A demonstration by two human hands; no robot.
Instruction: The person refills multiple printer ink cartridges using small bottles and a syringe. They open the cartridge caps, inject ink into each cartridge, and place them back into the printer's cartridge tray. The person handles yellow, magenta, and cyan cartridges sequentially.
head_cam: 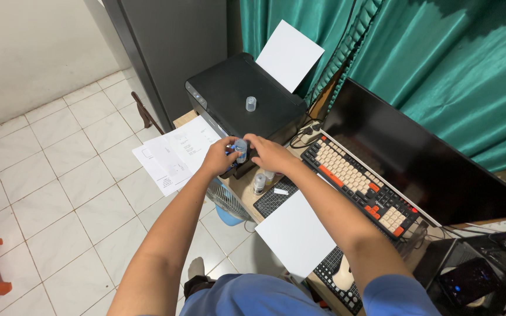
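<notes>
Nestling between both hands' fingers [233,145]: small ink bottle [240,147].

I see a small clear plastic bottle [240,147] w/ blue on it – held upright btwn both hands at the front edge of the black printer [235,93], pressed against it. Printer sits at the desk's left end – lid shut, white sheet standing in its rear tray.

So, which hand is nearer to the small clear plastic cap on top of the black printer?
Right. The right hand lies just below the small clear plastic cap; the left hand is below and further left, both at the black printer front.
</notes>
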